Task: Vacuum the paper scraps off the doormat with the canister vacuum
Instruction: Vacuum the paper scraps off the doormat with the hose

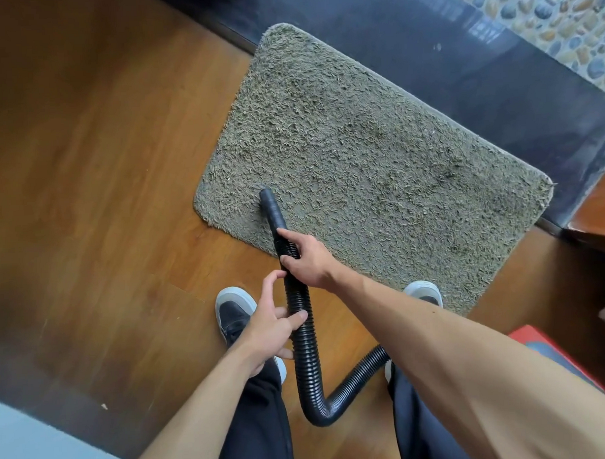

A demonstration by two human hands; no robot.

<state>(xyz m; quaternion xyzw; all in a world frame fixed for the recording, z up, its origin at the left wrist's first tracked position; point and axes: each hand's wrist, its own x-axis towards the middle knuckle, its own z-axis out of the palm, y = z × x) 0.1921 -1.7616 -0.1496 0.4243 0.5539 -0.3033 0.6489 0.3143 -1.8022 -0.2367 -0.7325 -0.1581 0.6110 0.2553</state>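
No text, label, brand or number readable anywhere. Vacuum hose [305, 335]: plain black ribbing. Doormat [359, 141]: bare pile. Shoes [233, 314]: no marking legible. Red-edged object [531, 334] at right: too little in view.

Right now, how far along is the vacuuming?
Looks nearly done: no scraps visible on the mat. In hand: right hand and left hand hold the hose, nozzle on the mat's near corner. Left: a pale speck on the floor, perhaps paper.
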